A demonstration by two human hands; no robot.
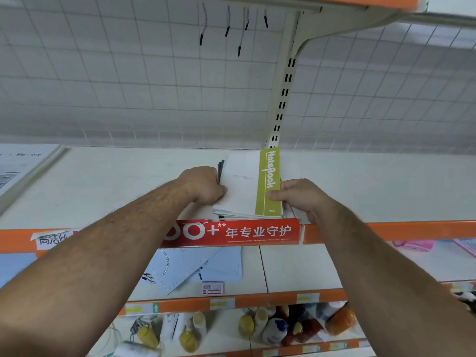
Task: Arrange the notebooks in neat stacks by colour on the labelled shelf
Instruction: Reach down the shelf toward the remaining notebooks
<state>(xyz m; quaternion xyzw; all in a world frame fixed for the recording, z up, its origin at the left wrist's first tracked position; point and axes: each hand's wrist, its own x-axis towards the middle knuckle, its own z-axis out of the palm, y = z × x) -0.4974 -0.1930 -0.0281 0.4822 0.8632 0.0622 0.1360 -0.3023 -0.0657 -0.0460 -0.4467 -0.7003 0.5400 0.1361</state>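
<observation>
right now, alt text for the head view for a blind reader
Two hands hold a stack of notebooks by its sides on a white shelf: the left hand at its left edge, the right hand with its thumb on the top cover's green "Notebook" band. A red label strip runs along the shelf front below.

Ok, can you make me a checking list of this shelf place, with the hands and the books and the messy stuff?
Surface: white shelf with an orange front edge and a red banner.
Job's things: one notebook stack, slightly fanned; the top cover is white with a green "Notebook" strip.
Clutter: framed picture at far left.
Grippers: left hand grips the stack's left edge; right hand pinches its right edge, thumb on the green strip.
Cables: nothing seen; only thin cords hang by the wire grid.
Surroundings: blue papers on the shelf below, bottles lower down.
</observation>
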